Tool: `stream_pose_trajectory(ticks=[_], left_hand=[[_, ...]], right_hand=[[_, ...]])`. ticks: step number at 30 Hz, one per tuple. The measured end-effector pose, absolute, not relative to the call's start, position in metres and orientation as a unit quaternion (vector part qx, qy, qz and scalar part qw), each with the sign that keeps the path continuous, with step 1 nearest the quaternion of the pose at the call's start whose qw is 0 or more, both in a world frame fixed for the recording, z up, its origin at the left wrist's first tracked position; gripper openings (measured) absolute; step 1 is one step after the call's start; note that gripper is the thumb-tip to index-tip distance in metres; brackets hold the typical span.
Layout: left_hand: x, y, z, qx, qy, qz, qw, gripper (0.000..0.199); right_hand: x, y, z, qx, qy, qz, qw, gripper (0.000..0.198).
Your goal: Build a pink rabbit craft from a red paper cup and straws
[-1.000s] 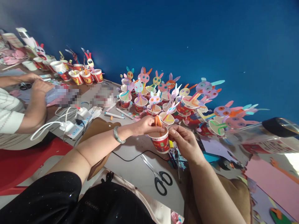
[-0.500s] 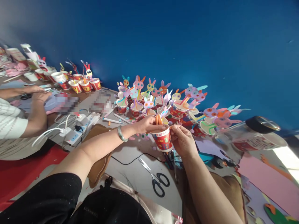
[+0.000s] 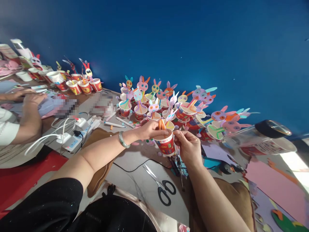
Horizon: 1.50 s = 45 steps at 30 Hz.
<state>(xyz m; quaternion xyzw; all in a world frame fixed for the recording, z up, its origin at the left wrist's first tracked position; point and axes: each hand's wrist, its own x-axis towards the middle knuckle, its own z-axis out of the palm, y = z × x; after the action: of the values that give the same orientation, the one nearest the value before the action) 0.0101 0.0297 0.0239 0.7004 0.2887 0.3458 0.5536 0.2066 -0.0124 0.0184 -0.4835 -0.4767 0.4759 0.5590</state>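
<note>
My left hand [image 3: 154,129] grips a red printed paper cup [image 3: 166,146] by its rim, fingers reaching inside. Orange strips [image 3: 162,124] stick up from the cup beside those fingers. At the cup's right side, my right hand [image 3: 189,145] is closed in a pinch near the rim; whatever sits between its fingertips is too small to make out. Scissors with black handles [image 3: 164,192] lie spread on the table below the cup. Just behind my hands stand several red cups with paper rabbit heads, one a lilac rabbit [image 3: 154,108].
A white power strip [image 3: 74,141] with cables lies to the left, near another person's arm [image 3: 32,111]. Rightward are a clear jar with black lid [image 3: 272,129] and pink paper [image 3: 272,183]. Markers [image 3: 114,124] lie behind my left wrist. A blue wall [image 3: 154,42] rises behind everything.
The view has shifted slightly. Both hands keep nearly the same hold at the cup, and the cup has moved a little left and tipped slightly. The other person's arms appear farther left.
</note>
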Motion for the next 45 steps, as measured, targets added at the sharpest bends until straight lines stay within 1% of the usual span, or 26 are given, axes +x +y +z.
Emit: stream_pose_trajectory(ticks=[4, 7, 11, 16, 22, 28, 33, 38, 41, 45], left_hand=[[0.011, 0.029, 0.018, 0.76, 0.316, 0.369, 0.432, 0.053], [0.011, 0.027, 0.015, 0.789, 0.315, 0.366, 0.381, 0.049], [0.011, 0.027, 0.014, 0.804, 0.315, 0.365, 0.349, 0.046], [0.011, 0.027, 0.013, 0.816, 0.322, 0.372, 0.305, 0.042], [0.011, 0.02, 0.016, 0.837, 0.328, 0.365, 0.243, 0.034], [0.012, 0.015, 0.017, 0.847, 0.341, 0.352, 0.206, 0.036], [0.014, 0.011, 0.018, 0.858, 0.34, 0.347, 0.168, 0.036], [0.017, 0.006, 0.014, 0.875, 0.337, 0.331, 0.112, 0.04], [0.017, 0.004, 0.012, 0.884, 0.331, 0.318, 0.082, 0.042], [0.017, 0.005, 0.012, 0.89, 0.342, 0.294, 0.062, 0.046]], right_hand=[[0.204, -0.015, 0.021, -0.515, -0.487, 0.428, 0.56, 0.046], [0.204, -0.015, 0.023, -0.526, -0.5, 0.407, 0.555, 0.04], [0.208, -0.014, 0.023, -0.525, -0.517, 0.41, 0.537, 0.033], [0.212, -0.011, 0.025, -0.524, -0.535, 0.426, 0.508, 0.03], [0.212, -0.013, 0.034, -0.543, -0.564, 0.411, 0.467, 0.034], [0.211, -0.013, 0.03, -0.544, -0.551, 0.413, 0.48, 0.035], [0.211, -0.012, 0.027, -0.537, -0.525, 0.434, 0.498, 0.029], [0.213, -0.01, 0.025, -0.533, -0.528, 0.444, 0.491, 0.024], [0.214, -0.01, 0.024, -0.536, -0.545, 0.421, 0.487, 0.024], [0.211, -0.014, 0.028, -0.547, -0.574, 0.353, 0.497, 0.024]])
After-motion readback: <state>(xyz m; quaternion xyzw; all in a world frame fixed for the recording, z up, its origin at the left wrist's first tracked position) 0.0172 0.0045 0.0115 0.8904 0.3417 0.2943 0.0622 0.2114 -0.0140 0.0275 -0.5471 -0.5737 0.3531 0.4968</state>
